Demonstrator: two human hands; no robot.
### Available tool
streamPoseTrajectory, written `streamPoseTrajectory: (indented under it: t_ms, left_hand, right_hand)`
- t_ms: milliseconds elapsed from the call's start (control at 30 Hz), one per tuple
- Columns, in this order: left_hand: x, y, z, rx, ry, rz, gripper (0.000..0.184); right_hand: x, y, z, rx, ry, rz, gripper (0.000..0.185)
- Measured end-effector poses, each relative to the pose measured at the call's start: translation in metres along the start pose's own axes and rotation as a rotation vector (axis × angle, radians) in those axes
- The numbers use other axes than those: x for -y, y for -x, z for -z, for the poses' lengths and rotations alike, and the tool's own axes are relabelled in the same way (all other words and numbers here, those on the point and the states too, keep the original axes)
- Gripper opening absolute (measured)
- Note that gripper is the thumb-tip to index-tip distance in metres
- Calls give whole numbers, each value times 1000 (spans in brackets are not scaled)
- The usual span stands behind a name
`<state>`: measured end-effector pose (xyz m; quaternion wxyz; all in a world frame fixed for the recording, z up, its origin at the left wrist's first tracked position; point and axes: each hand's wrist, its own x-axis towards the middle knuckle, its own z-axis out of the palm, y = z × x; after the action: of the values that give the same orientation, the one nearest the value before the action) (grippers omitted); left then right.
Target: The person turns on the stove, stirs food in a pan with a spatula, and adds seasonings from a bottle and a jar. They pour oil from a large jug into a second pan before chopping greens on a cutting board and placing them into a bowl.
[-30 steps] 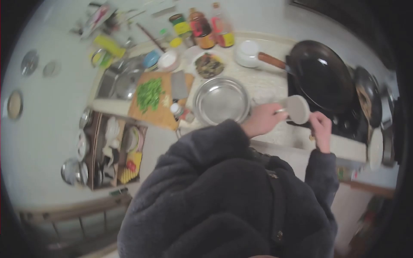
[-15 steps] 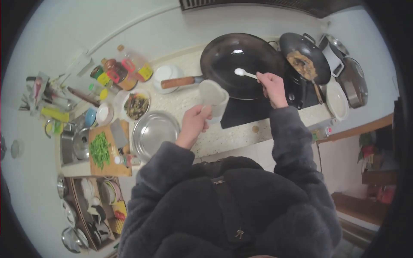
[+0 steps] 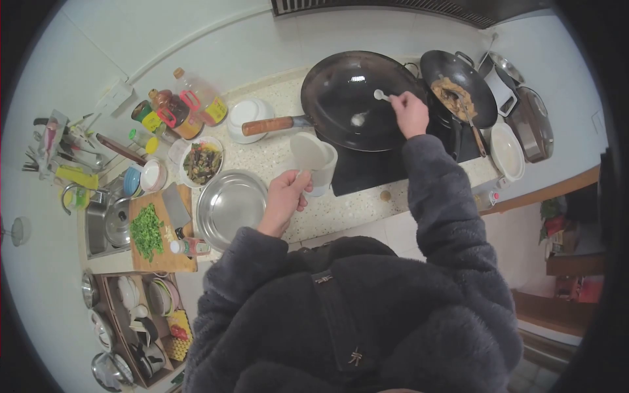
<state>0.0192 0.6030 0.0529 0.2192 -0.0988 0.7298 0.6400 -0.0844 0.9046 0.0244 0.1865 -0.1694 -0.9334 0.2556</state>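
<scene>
My left hand (image 3: 287, 200) is closed around a whitish plastic container (image 3: 321, 171) with its lid tipped up, just in front of the wok handle. My right hand (image 3: 411, 116) pinches a small white spoon (image 3: 381, 95) over the big dark wok (image 3: 341, 82). A pale white patch (image 3: 358, 119) shows inside the wok, below the spoon. The wok sits on a black cooktop (image 3: 363, 171), its wooden handle (image 3: 267, 126) pointing left.
To the right, a smaller pan (image 3: 481, 101) holds brown food and a turner. A steel basin (image 3: 230, 206), a dish of food (image 3: 202, 162), a cleaver (image 3: 175, 206) and chopped greens (image 3: 147, 230) lie left. Bottles (image 3: 205, 98) stand by the wall.
A white patch has appeared in the wok. My right hand has turned the spoon, whose bowl looked full of white before. The container in my left hand has shifted slightly down and left.
</scene>
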Motion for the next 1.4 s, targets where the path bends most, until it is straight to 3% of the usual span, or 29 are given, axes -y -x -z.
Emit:
streamPoseTrajectory:
  t_ms: [67,100,200,300,367,500,600,700,867,1100,1200,1267,1400]
  left_hand:
    - [2,0,3,15,-21,-4,29]
    - [3,2,6,19,-30,-2,30]
    - [2,2,6,29,-110,-9,30]
    - [0,4,3,56,-309,21,27]
    - [4,7,-2,39,-440,-80,32]
    - [5,13,-6,76,-575,-165,34]
    - [12,9,-1,96,-468,-147,30]
    - [16,5,6,125,-311,-39,28]
    - [18,-1,8,172,-67,-40,28]
    - [12,-5,-1,171,-36,-26,26]
    - [11,-8,-5,129,-36,-24,29]
    - [9,-8,-7,119,-21,-13,28]
    - [6,-7,-8,91,-23,11,29]
  right_hand:
    - [2,12,8,63,-602,-273,29]
    - [6,23,12,79,-754,-347,30]
    - [24,53,28,305,-912,-302,26]
    - [50,88,33,447,-736,-35,31]
    - [57,107,23,468,-501,239,26]
    - [63,126,5,488,-313,460,14]
    - [61,127,7,498,-410,312,29]
    - [53,121,18,525,-566,79,35]
    - [45,115,35,508,-726,-141,35]
    - [27,94,34,516,-839,-260,31]
    - [21,72,31,416,-885,-285,29]
    - [20,53,28,244,-702,-246,30]
    - [17,20,19,124,-357,-156,30]
